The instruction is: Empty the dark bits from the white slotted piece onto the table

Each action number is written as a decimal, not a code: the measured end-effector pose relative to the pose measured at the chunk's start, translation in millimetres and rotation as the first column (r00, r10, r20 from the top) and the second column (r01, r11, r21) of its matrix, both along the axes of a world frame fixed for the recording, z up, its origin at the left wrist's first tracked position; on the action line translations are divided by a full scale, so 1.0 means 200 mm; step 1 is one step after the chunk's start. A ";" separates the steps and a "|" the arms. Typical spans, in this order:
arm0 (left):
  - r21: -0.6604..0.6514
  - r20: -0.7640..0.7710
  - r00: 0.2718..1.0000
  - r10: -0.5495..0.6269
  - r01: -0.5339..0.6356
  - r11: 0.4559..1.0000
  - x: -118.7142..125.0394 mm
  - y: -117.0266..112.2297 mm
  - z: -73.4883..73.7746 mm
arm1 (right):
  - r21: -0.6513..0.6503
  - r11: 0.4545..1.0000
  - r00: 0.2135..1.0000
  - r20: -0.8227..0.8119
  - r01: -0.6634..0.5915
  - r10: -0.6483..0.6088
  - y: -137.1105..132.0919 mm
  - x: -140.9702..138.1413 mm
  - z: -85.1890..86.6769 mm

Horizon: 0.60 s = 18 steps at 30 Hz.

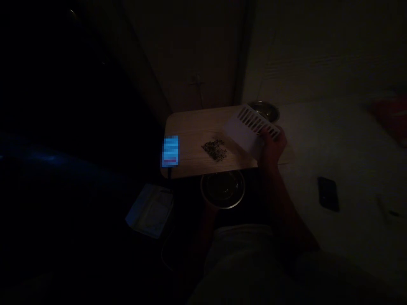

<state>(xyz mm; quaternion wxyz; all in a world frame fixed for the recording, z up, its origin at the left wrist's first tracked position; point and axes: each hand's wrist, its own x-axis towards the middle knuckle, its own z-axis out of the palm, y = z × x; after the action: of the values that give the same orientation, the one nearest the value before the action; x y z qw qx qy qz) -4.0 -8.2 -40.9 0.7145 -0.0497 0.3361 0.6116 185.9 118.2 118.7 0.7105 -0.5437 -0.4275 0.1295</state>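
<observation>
The room is very dark. My right hand (272, 148) is closed on a white flat piece with a row of slots along its upper edge (243, 133), held tilted over a wooden board (187, 123). Its exact kind I cannot make out. Left of its lower edge, a small heap of dark bits (215, 149) lies on the board. My left hand (212, 208) is mostly lost in shadow at the near side of a round metal bowl (205, 197), just below the board's front edge. The fingers appear to be around or under the bowl's rim.
A metal bowl (269, 111) stands at the board's far right corner. A glowing blurred screen (170, 151) is at its left end. A pale box-like object (151, 210) sits lower left. A dark phone (328, 194) lies on the light surface at right, with something red (391, 114) farther back.
</observation>
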 end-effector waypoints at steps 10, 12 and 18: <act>0.025 0.002 1.000 0.022 -0.022 0.999 0.00 0.00 0.02 | -0.018 0.999 0.999 -0.025 -0.049 0.048 0.00 0.00 -0.01; 0.021 -0.001 0.999 0.035 -0.035 0.999 0.00 0.00 0.02 | -0.023 0.999 0.999 -0.012 -0.042 0.042 0.00 0.01 -0.01; -0.012 -0.002 0.999 0.038 -0.038 0.999 -0.02 -0.01 0.02 | -0.039 0.998 0.997 -0.051 -0.053 0.051 -0.04 0.11 -0.04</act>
<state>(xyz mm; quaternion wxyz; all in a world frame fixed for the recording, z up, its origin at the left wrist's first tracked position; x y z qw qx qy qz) -7.4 -9.8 -36.9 0.7020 -0.0600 0.3393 0.6232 208.4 111.0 111.5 0.7062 -0.5431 -0.4212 0.1701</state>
